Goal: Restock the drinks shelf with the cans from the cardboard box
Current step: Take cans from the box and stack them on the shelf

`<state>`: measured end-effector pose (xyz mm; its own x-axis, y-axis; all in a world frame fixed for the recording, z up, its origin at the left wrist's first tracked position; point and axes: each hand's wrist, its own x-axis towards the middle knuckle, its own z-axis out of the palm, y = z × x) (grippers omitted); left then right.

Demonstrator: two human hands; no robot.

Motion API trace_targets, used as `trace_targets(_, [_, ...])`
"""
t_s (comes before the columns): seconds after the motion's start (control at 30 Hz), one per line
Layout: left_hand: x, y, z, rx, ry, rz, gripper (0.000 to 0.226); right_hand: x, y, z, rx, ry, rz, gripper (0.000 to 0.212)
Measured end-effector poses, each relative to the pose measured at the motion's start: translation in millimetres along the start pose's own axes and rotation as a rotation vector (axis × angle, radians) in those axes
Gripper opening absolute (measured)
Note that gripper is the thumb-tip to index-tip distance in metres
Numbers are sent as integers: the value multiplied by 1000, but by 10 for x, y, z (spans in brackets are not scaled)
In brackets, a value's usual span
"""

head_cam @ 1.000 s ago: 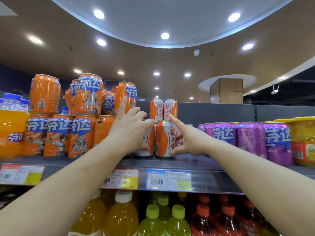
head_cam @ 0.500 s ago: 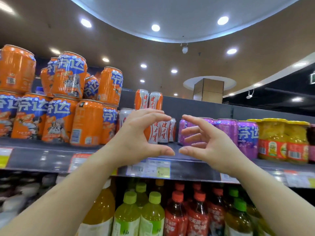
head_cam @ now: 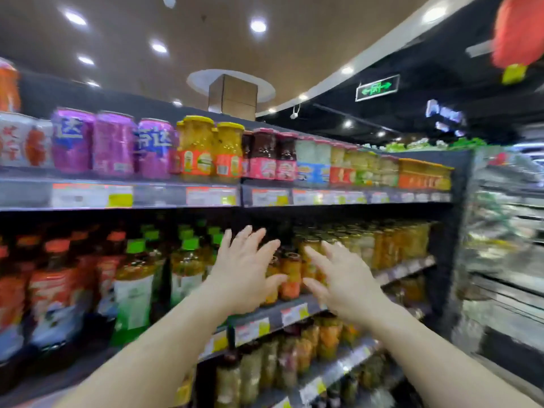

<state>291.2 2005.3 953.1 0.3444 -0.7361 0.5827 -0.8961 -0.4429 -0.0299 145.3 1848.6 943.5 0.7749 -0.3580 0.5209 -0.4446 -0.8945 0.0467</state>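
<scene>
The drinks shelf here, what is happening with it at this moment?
A person stands before the grey metal drinks shelf, both arms stretched forward. The left hand and the right hand are open with spread fingers and hold nothing, in front of the lower shelf rows of bottles and jars. The purple drink cans and orange-and-white cans stand on the upper shelf, untouched. No cardboard box is in view. The picture is blurred.

A shop, most likely a supermarket aisle, is shown. Long shelves (head_cam: 176,198) are packed with rows of cans (head_cam: 113,142), jars (head_cam: 195,148) and bottles (head_cam: 135,290), and price tags (head_cam: 210,196) are fixed along every shelf edge. Round ceiling lights (head_cam: 258,25) and a green exit sign (head_cam: 377,87) are seen overhead, with a security camera (head_cam: 294,113) mounted below.
</scene>
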Motion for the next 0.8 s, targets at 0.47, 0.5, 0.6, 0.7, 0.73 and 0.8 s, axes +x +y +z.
trace_targets(0.47, [1277,3430,2585,-231,-240,288,70,-1462,3466,845,-72,-292,526,66])
trace_targets(0.5, [1379,3597,2756,-250,-249,304,70,-1489,3685,917,-68,-298,554,66])
trace_targets(0.6, [1715,4084,3286,-296,-250,344,67,-1497,4344,1160,-101,-297,621,67])
trace_targets(0.7, [2125,4543,3778,-340,-275,356,66,-1461,4969,1414,-67,-290,717,67])
trace_targets(0.73, [2268,4689,3932,-353,-278,352,66,-1443,5175,1484,-63,-287,743,68])
trace_targets(0.8, [2511,4939,4199,-371,-303,368,66,-1423,5584,1622,-62,-301,780,69])
